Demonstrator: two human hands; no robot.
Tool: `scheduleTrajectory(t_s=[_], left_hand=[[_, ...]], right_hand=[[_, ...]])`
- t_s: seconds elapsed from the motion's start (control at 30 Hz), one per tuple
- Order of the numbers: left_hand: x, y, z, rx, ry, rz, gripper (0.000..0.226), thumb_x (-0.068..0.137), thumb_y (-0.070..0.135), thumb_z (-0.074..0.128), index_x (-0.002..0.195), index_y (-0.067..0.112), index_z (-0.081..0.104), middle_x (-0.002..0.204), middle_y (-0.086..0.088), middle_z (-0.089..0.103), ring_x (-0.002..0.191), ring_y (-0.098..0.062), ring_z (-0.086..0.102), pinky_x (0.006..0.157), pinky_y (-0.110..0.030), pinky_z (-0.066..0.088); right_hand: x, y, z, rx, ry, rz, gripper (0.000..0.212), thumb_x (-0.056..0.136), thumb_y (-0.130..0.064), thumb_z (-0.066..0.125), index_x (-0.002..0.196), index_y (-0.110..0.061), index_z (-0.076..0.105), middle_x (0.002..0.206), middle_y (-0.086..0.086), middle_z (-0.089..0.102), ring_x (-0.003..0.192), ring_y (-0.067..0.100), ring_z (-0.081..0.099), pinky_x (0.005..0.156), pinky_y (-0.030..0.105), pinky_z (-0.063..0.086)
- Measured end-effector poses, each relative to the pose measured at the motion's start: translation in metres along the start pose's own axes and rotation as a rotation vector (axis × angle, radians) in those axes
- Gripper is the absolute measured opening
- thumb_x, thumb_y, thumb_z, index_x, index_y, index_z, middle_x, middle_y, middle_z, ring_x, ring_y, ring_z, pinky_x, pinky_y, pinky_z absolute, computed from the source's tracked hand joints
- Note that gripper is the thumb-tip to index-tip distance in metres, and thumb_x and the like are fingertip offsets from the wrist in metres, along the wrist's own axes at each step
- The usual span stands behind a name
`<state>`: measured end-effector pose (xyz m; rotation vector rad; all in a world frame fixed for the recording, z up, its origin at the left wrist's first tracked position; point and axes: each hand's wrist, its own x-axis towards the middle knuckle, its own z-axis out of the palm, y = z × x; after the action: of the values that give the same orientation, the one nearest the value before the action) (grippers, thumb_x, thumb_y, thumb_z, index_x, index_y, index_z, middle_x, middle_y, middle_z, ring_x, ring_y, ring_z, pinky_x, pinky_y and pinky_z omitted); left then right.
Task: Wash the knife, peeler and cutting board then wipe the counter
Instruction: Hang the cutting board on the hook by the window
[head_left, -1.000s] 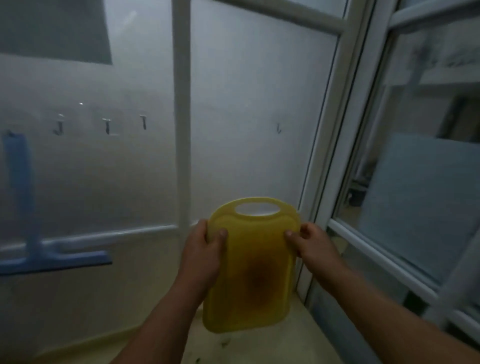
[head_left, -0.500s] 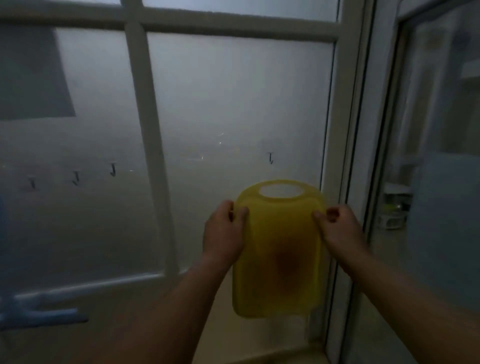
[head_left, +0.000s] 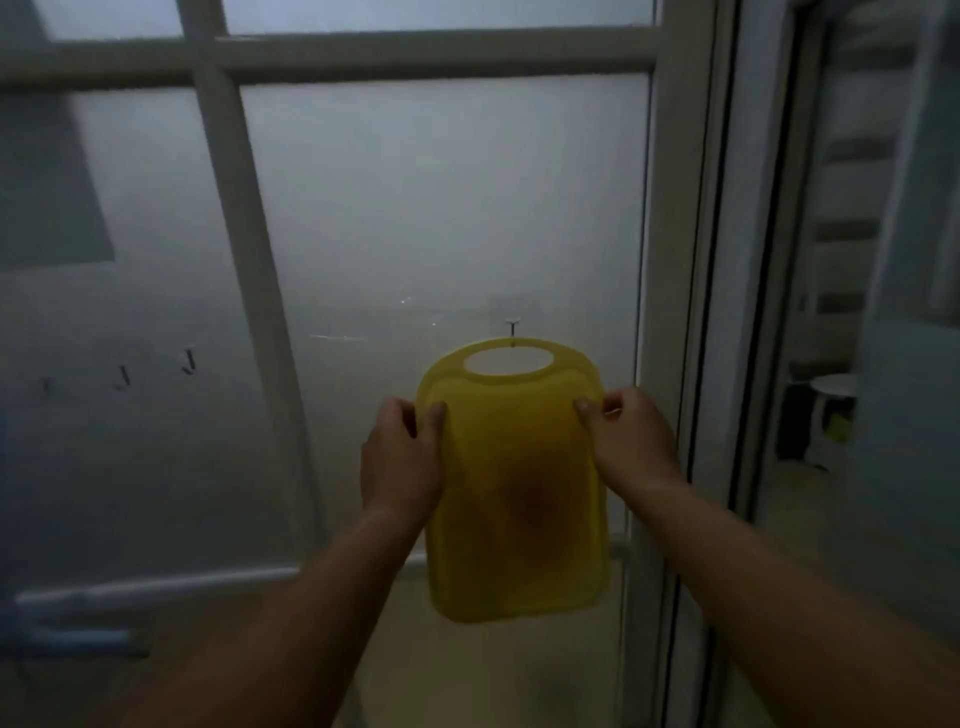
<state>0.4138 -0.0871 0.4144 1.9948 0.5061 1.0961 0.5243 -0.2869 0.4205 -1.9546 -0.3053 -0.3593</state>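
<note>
I hold a yellow plastic cutting board (head_left: 517, 493) upright in front of a frosted window. It has an oval handle hole at the top and a brown stain in its middle. My left hand (head_left: 400, 457) grips its left edge and my right hand (head_left: 628, 436) grips its right edge. The top rim of the board sits right at a small metal hook (head_left: 513, 328) stuck on the glass; the hook's tip shows at the rim of the handle hole. No knife or peeler is in view.
Several more small hooks (head_left: 188, 360) are stuck on the left pane. A blue squeegee (head_left: 72, 636) hangs low at the left. White window bars (head_left: 244, 218) cross the glass, and a door frame (head_left: 696, 312) stands at the right.
Both hands have lifted the board up and to the right, from low near the sill until its top rim reaches the hook on the glass.
</note>
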Motion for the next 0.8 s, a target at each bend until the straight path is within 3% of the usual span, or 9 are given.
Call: scheduleTrajectory(t_s=[0.1,0.2,0.33,0.4,0.57,0.8], left_hand=[[0.002,-0.012,0.000,0.010,-0.029,0.008,0.028,0.101,0.048,0.055,0.098,0.020,0.058,0.086,0.003,0.061,0.078,-0.013,0.060,0.061,-0.030,0.045],[0.000,-0.023,-0.002,0.062,-0.045,0.006,0.024,0.100,0.046,0.059,0.095,0.023,0.056,0.085,0.006,0.060,0.078,-0.010,0.058,0.064,-0.033,0.047],[-0.019,-0.056,-0.018,0.138,-0.073,-0.053,0.022,0.097,0.041,0.064,0.100,0.020,0.059,0.086,0.007,0.061,0.082,-0.017,0.060,0.070,-0.034,0.049],[-0.030,-0.071,-0.031,0.154,-0.096,-0.085,0.021,0.097,0.035,0.064,0.105,0.016,0.061,0.090,0.004,0.063,0.086,-0.019,0.061,0.073,-0.031,0.045],[-0.061,-0.121,-0.071,0.146,-0.150,-0.126,0.012,0.093,0.036,0.065,0.095,0.026,0.062,0.084,0.004,0.069,0.078,-0.019,0.068,0.075,-0.042,0.059],[-0.124,-0.202,-0.168,0.197,-0.124,-0.336,0.014,0.088,0.036,0.064,0.098,0.027,0.061,0.082,-0.003,0.069,0.075,-0.027,0.071,0.073,-0.052,0.061]], right_hand=[[-0.001,0.001,0.002,-0.024,-0.005,0.005,0.031,0.101,-0.049,0.057,0.106,-0.019,0.056,0.094,-0.003,0.059,0.074,0.008,0.053,0.056,0.027,0.036],[-0.006,-0.001,0.002,-0.052,0.015,-0.013,0.031,0.101,-0.048,0.058,0.109,-0.018,0.054,0.098,0.000,0.060,0.076,0.011,0.055,0.058,0.028,0.038],[-0.031,0.015,0.009,-0.069,0.128,-0.039,0.045,0.097,-0.044,0.065,0.131,-0.021,0.048,0.129,0.003,0.052,0.102,0.017,0.054,0.083,0.035,0.047],[-0.049,0.024,0.015,-0.076,0.129,-0.065,0.042,0.096,-0.039,0.064,0.132,-0.025,0.046,0.129,0.001,0.050,0.105,0.017,0.054,0.085,0.039,0.049],[-0.087,0.033,0.048,-0.004,-0.084,-0.097,0.028,0.100,-0.031,0.060,0.126,-0.023,0.053,0.117,-0.002,0.057,0.100,0.020,0.058,0.078,0.037,0.046],[-0.174,0.029,0.166,0.068,-0.318,-0.113,0.024,0.094,-0.021,0.063,0.118,-0.022,0.063,0.101,-0.004,0.065,0.093,0.017,0.060,0.079,0.030,0.045]])
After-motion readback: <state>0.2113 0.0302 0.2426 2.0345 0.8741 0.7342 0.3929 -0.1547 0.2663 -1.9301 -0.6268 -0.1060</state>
